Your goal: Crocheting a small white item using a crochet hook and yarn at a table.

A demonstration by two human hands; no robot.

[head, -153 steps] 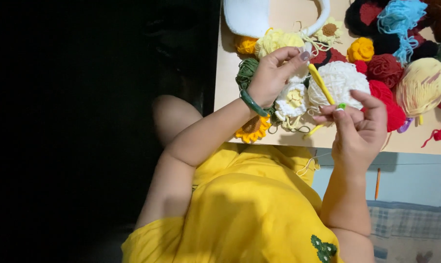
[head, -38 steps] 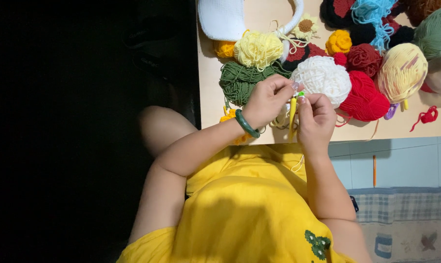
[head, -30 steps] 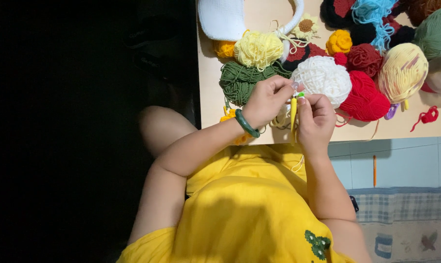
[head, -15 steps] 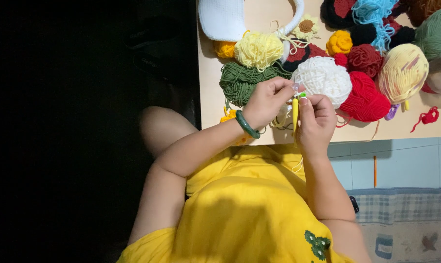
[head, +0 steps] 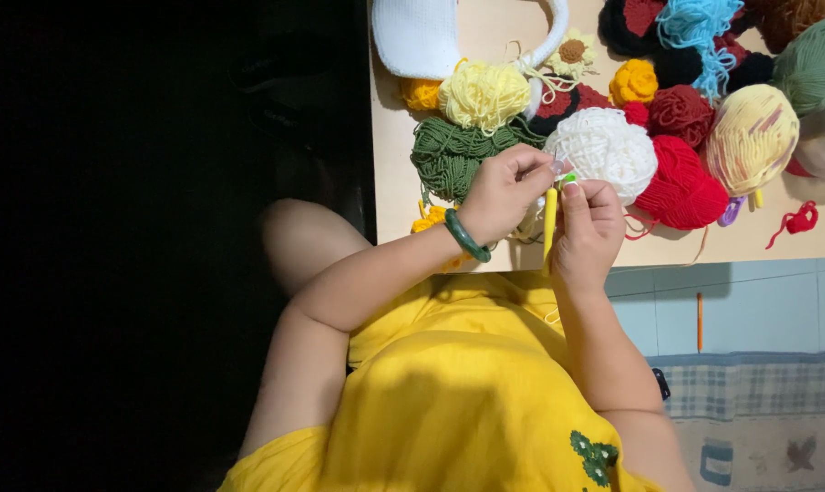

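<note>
My left hand [head: 504, 191], with a green bangle [head: 467, 237] on its wrist, pinches a small pale crochet piece [head: 558, 169] at its fingertips. My right hand [head: 586, 228] sits right beside it, shut on a yellow-handled crochet hook [head: 549, 228] that points up toward the piece. Both hands hover over the near edge of the wooden table [head: 795, 246], just in front of a white yarn ball [head: 599, 146]. A small orange crocheted flower [head: 428, 219] lies partly under my left wrist.
Yarn crowds the table: a green skein [head: 449, 155], pale yellow yarn [head: 484, 94], a red ball [head: 681, 187], a yellow mixed ball [head: 750, 137], blue yarn [head: 695, 23]. A white crocheted bag [head: 417, 36] lies at the far edge. Tiled floor and a checked mat [head: 759, 401] lie to the right.
Five seconds ago my hands were further apart with the hook slanted; now they are close together and the hook stands upright. Over the last second almost nothing has moved.
</note>
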